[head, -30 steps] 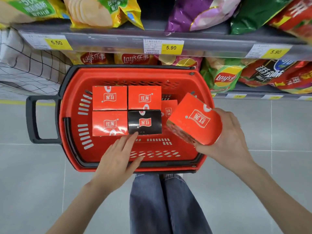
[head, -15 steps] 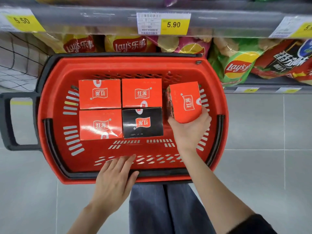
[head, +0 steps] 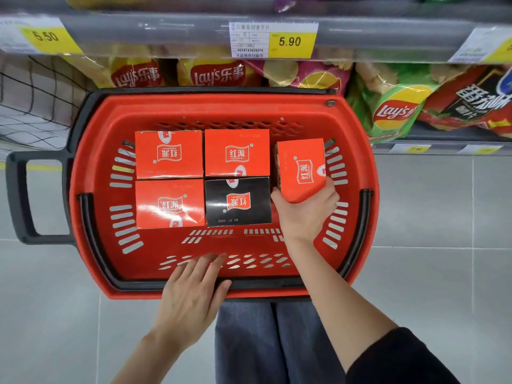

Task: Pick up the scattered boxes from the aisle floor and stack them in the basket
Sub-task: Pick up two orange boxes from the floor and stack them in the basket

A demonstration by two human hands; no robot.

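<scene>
Red plastic shopping basket (head: 91, 173) down on grey floor tiles (head: 432, 212), parked right against a chip shelf (head: 177, 31) with Lay's bags (head: 219, 74) and yellow 5.90 price tag (head: 289, 41) above. Four snack boxes packed flat inside in a tight two-by-two: orange box far left (head: 169, 154), orange box far middle (head: 237, 152), orange box near left (head: 169, 204), black box (head: 238, 202) near middle, edges touching. Right hand (head: 306, 210) wrapped around the near end of a fifth orange box (head: 302, 169), tilted, just right of the black one, inside the basket by the slotted right wall. Left hand (head: 192, 292) flat, fingers spread and holding nothing, resting over the near rim. Jeans-clad knees (head: 266, 342) just below.
</scene>
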